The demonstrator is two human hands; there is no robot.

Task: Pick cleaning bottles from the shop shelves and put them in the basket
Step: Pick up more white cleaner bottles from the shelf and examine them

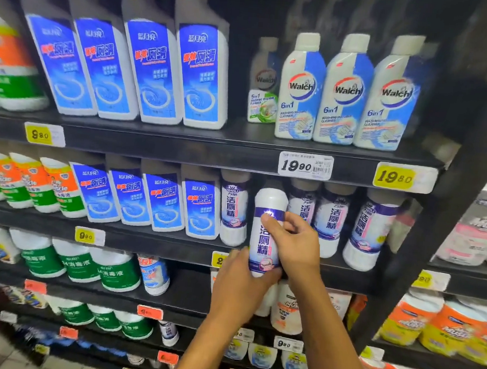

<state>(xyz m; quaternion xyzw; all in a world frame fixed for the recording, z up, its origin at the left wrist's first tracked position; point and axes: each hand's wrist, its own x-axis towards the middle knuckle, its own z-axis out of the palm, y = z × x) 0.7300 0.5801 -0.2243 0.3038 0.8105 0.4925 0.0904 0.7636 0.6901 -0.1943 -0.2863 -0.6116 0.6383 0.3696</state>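
Both hands hold one white toilet-cleaner bottle with a purple label (267, 230) upright, just in front of the second shelf (173, 247). The left hand (240, 286) cups its base, fingers curled round it. The right hand (296, 243) grips its middle, thumb across the label, with matching purple-label bottles (331, 220) standing just behind the fingers.

My feed: bright, even light on the labels, shelf recesses dark. Edges bow and smear; lower-left corner blurs most.
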